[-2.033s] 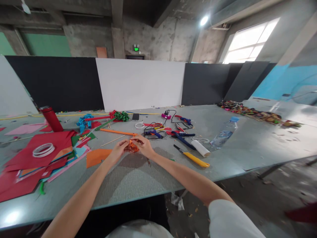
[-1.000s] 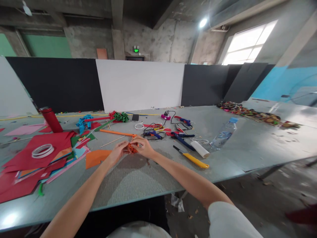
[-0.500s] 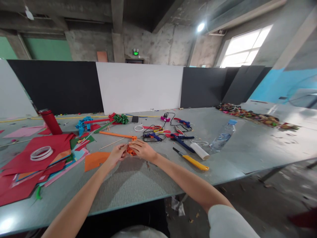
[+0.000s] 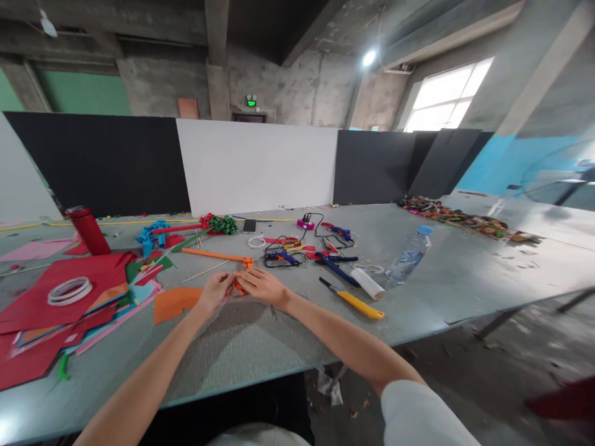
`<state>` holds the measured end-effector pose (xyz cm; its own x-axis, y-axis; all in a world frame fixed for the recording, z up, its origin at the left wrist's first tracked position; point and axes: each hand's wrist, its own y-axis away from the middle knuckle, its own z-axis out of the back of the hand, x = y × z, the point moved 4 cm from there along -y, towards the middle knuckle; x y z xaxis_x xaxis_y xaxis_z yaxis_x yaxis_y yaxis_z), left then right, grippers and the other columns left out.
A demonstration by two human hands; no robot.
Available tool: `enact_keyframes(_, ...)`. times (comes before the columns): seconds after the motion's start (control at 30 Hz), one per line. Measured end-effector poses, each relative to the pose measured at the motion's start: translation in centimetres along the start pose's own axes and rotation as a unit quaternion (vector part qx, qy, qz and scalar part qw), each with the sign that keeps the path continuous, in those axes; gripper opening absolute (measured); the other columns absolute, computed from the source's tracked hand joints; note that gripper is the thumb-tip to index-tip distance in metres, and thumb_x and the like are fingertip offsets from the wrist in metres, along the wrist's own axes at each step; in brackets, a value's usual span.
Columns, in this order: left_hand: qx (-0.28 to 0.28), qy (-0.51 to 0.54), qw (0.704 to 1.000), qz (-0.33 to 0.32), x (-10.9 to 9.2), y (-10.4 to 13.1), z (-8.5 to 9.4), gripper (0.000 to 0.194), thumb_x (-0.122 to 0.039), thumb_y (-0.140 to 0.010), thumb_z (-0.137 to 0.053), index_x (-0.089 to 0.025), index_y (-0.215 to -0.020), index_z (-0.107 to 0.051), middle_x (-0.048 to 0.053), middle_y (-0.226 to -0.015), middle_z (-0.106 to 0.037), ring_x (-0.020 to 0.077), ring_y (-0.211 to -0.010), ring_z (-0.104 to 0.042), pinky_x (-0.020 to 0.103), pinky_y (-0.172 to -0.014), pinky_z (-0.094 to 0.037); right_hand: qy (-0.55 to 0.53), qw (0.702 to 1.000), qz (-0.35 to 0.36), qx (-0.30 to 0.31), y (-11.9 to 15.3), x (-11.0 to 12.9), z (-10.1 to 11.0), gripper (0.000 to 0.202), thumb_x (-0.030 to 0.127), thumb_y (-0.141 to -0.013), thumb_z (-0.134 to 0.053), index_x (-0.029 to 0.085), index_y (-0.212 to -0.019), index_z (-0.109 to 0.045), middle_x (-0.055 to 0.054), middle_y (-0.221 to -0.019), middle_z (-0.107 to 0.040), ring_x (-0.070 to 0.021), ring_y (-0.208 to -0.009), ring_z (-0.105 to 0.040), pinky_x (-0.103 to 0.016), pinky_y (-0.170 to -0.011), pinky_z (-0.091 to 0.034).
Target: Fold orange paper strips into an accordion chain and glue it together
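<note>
Head view: 2 bare hands closed on an orange piece

Left hand: thumb and fingers drawn nearly together, pinching the left side of a crumpled orange piece. Forearm enters from the bottom edge and slants up to the right. Right hand: back uppermost, fingers lightly bent, side by side and pointing left, closed over the same piece. Forearm runs down to a white sleeve.

The orange piece sits between the hands, low over the near-middle tabletop. An orange rod with a curled end lies just beyond it; an orange sheet lies near the left forearm.

Right fingers cover much of the piece; its full shape, and any join to the rod, cannot be determined. Right thumb hidden. Left elbow and the lower part of the white sleeve are cut off by the frame.
</note>
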<state>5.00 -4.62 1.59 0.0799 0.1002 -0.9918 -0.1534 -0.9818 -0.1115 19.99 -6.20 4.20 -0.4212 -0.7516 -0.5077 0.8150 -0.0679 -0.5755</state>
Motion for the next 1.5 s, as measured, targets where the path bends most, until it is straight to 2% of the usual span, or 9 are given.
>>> enact_keyframes(0.27,0.011,0.016,1.000,0.014,0.0,0.3,-0.1,0.046,-0.056,-0.070,-0.071,-0.019,-0.057,-0.048,-0.007,-0.042,-0.042,0.0062,-0.034,-0.031,0.021,-0.036,-0.018,-0.022,1.000,0.016,-0.007,0.4,-0.2,-0.3,0.017,0.013,-0.100,-0.047,0.012,-0.109,-0.062,-0.008,-0.098,-0.066,-0.0169,-0.091,-0.060,-0.032,-0.087,-0.052)
enact_keyframes(0.4,0.006,0.028,0.999,0.023,0.3,0.4,-0.2,0.046,-0.058,-0.073,-0.069,-0.020,-0.058,-0.049,-0.008,-0.039,-0.039,0.0063,-0.032,-0.029,0.021,-0.036,-0.017,-0.031,0.999,0.010,-0.003,0.3,-0.3,-0.2,0.017,0.013,-0.101,-0.046,0.014,-0.108,-0.062,-0.007,-0.096,-0.067,-0.0164,-0.089,-0.060,-0.031,-0.085,-0.053)
enact_keyframes(0.6,0.006,0.057,0.998,0.028,0.2,0.2,-0.4,0.047,-0.056,-0.064,-0.078,-0.019,-0.059,-0.050,-0.010,-0.039,-0.037,0.0050,-0.034,-0.029,0.021,-0.038,-0.019,-0.039,0.999,0.001,-0.016,0.3,-0.3,0.0,0.020,0.012,-0.100,-0.046,0.013,-0.113,-0.061,-0.008,-0.101,-0.068,-0.0171,-0.092,-0.061,-0.032,-0.088,-0.053)
enact_keyframes(0.93,-0.034,0.073,0.997,0.013,0.5,-0.1,-0.4,0.047,-0.056,-0.064,-0.078,-0.019,-0.060,-0.050,-0.011,-0.038,-0.034,0.0037,-0.033,-0.024,0.021,-0.038,-0.017,-0.105,0.989,-0.071,-0.070,0.3,-0.4,-0.7,0.019,0.018,-0.098,-0.050,0.015,-0.112,-0.062,-0.010,-0.101,-0.068,-0.0191,-0.091,-0.061,-0.035,-0.088,-0.054)
enact_keyframes(1.1,-0.043,0.062,0.997,0.001,0.7,-0.2,-0.3,0.045,-0.055,-0.066,-0.076,-0.019,-0.058,-0.050,-0.010,-0.039,-0.036,0.0042,-0.033,-0.027,0.021,-0.038,-0.017,-0.178,0.973,-0.106,-0.100,0.4,-0.4,-0.2,0.020,0.013,-0.095,-0.046,0.016,-0.110,-0.059,-0.010,-0.098,-0.067,-0.0192,-0.094,-0.060,-0.035,-0.086,-0.053)
enact_keyframes(1.3,-0.091,0.059,0.994,-0.012,0.4,-0.4,1.3,0.043,-0.054,-0.066,-0.075,-0.019,-0.061,-0.050,-0.011,-0.041,-0.035,0.0041,-0.034,-0.027,0.021,-0.039,-0.018,-0.182,0.971,-0.112,-0.110,0.9,-0.7,-0.1,0.012,0.012,-0.091,-0.047,0.017,-0.094,-0.057,-0.007,-0.086,-0.065,-0.0183,-0.083,-0.058,-0.033,-0.079,-0.052)
enact_keyframes(1.5,-0.121,0.062,0.990,-0.022,-0.1,-0.7,2.7,0.044,-0.049,-0.064,-0.077,-0.019,-0.057,-0.047,-0.011,-0.040,-0.032,0.0034,-0.033,-0.026,0.021,-0.039,-0.016,-0.153,0.983,-0.064,-0.084,0.8,0.0,-0.3,0.011,0.014,-0.089,-0.049,0.019,-0.082,-0.056,-0.003,-0.076,-0.060,-0.0153,-0.072,-0.055,-0.028,-0.071,-0.049)
